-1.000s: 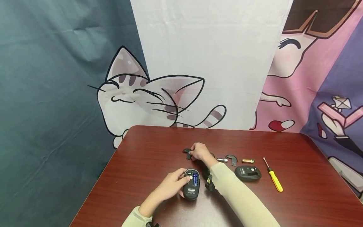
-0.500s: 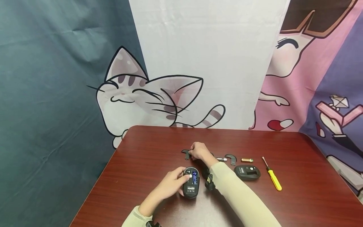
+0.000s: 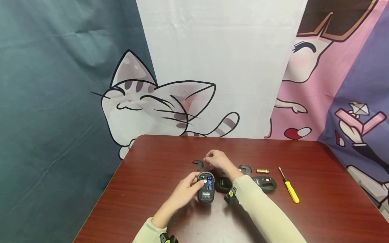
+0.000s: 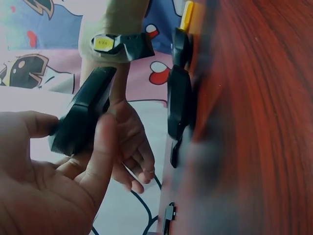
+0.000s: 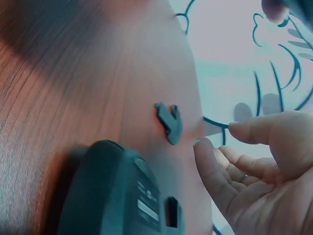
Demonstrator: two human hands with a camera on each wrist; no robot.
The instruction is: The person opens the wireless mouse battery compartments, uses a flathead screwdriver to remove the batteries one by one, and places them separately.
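Note:
A black computer mouse is held underside up in my left hand, the thumb lying on its underside. A blue battery shows in its open compartment. In the left wrist view, the same mouse sits between thumb and fingers. My right hand hovers over the table beyond the mouse. Its thumb and index finger stand apart in the right wrist view, with nothing between them. Just left of that hand lies a curved dark battery cover, also seen as a loose cover in the right wrist view.
Beside my right forearm lies a second mouse, partly hidden. A third mouse, another battery cover, a gold-coloured battery and a yellow-handled screwdriver lie to the right. A printed cloth hangs behind the table.
My right hand has drawn slightly away from the left battery cover, which stays on the table. My left hand has shifted the mouse a little away from me. More of the second mouse shows.

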